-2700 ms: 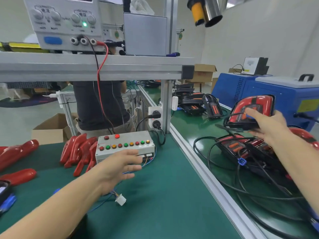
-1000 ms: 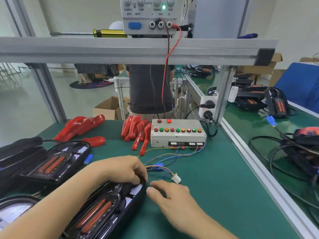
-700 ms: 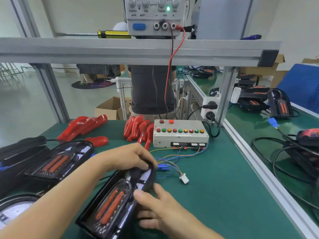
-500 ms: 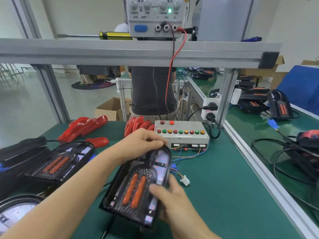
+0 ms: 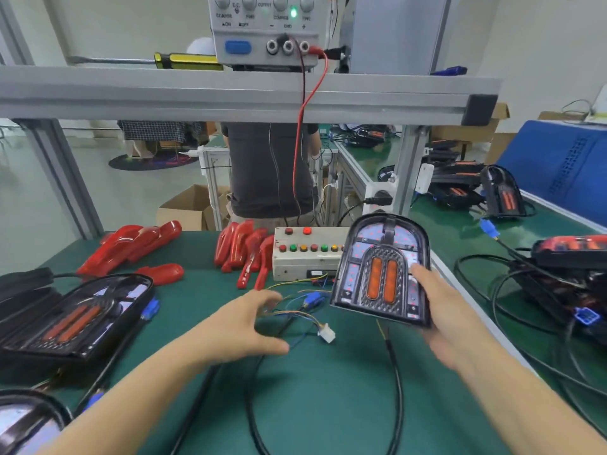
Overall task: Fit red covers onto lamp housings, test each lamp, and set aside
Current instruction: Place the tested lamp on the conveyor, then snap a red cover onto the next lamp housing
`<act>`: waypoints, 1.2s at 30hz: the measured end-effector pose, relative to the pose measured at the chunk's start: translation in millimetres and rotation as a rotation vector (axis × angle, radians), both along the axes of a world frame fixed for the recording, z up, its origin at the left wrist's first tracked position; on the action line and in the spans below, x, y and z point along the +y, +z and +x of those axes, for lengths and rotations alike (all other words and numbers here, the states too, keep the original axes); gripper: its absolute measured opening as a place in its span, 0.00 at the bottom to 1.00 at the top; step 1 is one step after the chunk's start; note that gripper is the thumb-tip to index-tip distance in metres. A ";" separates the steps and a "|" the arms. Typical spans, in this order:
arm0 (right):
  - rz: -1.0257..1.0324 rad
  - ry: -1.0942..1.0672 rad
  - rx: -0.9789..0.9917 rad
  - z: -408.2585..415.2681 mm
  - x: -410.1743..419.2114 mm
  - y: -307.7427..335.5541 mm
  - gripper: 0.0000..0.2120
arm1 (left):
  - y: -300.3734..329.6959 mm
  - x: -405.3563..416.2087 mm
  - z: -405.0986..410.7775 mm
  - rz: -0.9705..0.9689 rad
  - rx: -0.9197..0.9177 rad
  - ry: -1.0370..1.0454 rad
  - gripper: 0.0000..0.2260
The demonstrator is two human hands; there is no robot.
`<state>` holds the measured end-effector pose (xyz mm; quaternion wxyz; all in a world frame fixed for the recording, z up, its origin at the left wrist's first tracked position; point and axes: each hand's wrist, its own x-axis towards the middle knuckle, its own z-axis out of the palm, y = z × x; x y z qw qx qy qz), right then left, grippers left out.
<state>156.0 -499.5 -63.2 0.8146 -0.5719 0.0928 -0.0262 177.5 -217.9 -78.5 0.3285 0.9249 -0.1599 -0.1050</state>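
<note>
- Black arch-shaped plastic lamp housing with two orange strips (image 5: pixel 382 274): held off the green bench mat (image 5: pixel 328 405), tilted face-up, just in front of and partly overlapping the grey push-button test box (image 5: pixel 305 257). No red cover fitted on it.
- Right hand (image 5: pixel 450 320): supporting the housing from beneath at its right edge, thumb lying on the face, fingers wrapped under; gripping the housing.
- Left hand (image 5: pixel 243 323): fingers spread and loosely curved, holding nothing, hovering in front of the test box just above the coloured test leads (image 5: pixel 295 311) and white plug connector (image 5: pixel 326 334).
- Progress, as judged: covering and testing of this unit both outstanding; black cable (image 5: pixel 394 372) trailing from the housing, not seen joined to the white plug. Next move likely to call for either a cover or the connector.
- Glossy red moulded covers (image 5: pixel 246 254): stack leaning against the left side of the test box; further red covers (image 5: pixel 131 247) well to the left of it.
- Uncovered black housings (image 5: pixel 72 320): left of the test box, near the bench edge, evidently awaiting the same work.
- Lamps with red covers on and tangled cables (image 5: pixel 571 254): right of the test box, on the neighbouring bench; apparently set aside.
- Grey bench power supply with green light (image 5: pixel 266 31) and yellow-handled screwdriver (image 5: pixel 147 60): on the aluminium shelf above the test box; red lead (image 5: pixel 303 142) hanging down behind it.
- Obstruction: loose wires and black cable loops across the mat in front of the test box, liable to snag.
- Another person in a dark shirt (image 5: pixel 266 169): standing behind the test box.
</note>
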 end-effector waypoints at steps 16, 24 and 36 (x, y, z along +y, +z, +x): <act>0.015 -0.012 0.079 0.9 -45.1 -22.7 0.15 | -6.5 -24.0 -10.6 0.617 -0.110 0.221 0.05; -0.020 0.011 0.109 -1.8 -54.8 -30.1 0.13 | -1.7 -6.8 -0.9 0.348 -0.155 0.291 0.04; -0.082 0.101 0.191 -9.0 -66.3 -33.2 0.15 | 21.5 17.7 24.4 -0.111 -0.634 0.466 0.14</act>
